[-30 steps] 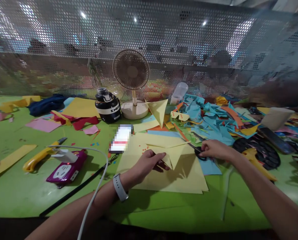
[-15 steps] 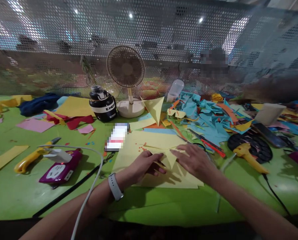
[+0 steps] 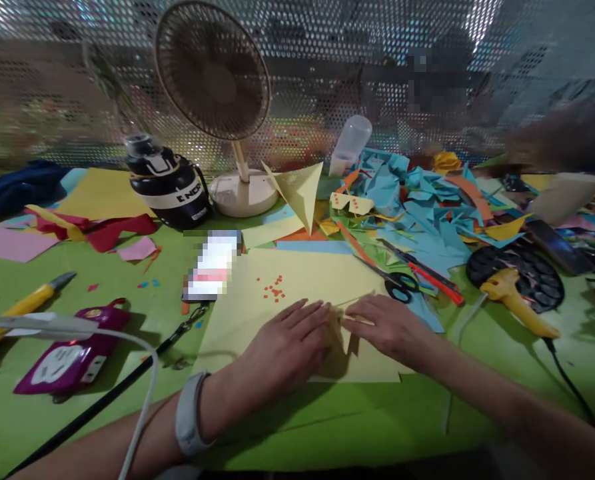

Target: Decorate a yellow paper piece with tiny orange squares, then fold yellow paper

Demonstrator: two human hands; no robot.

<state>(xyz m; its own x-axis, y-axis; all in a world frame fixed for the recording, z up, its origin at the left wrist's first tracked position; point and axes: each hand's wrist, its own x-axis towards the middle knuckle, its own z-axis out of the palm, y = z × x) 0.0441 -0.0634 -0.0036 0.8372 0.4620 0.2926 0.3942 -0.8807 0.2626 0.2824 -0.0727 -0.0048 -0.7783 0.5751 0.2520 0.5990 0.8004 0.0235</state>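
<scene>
A folded pale yellow paper piece [image 3: 346, 333] lies between my hands, over flat yellow sheets [image 3: 232, 293]. My left hand [image 3: 294, 340] rests palm down at its left side, fingers extended and partly covering it. From the right, my right hand [image 3: 384, 327] pinches its edge between thumb and fingers. Small orange paper bits [image 3: 276, 291] are scattered on the sheet beyond my left hand. Black-handled scissors [image 3: 401, 285] lie just beyond my right hand.
A phone [image 3: 212, 267], black bottle [image 3: 170, 190] and fan [image 3: 244, 193] stand or lie at the back left. Purple power strip [image 3: 74, 353] and yellow cutter [image 3: 22, 310] are left. Blue scraps [image 3: 417, 207] heap behind; a yellow glue gun [image 3: 522, 307] lies right.
The view has shifted closer. My left hand has turned palm down and moved over the folded paper's left side. My right hand stays at its right side. The scissors are now more exposed.
</scene>
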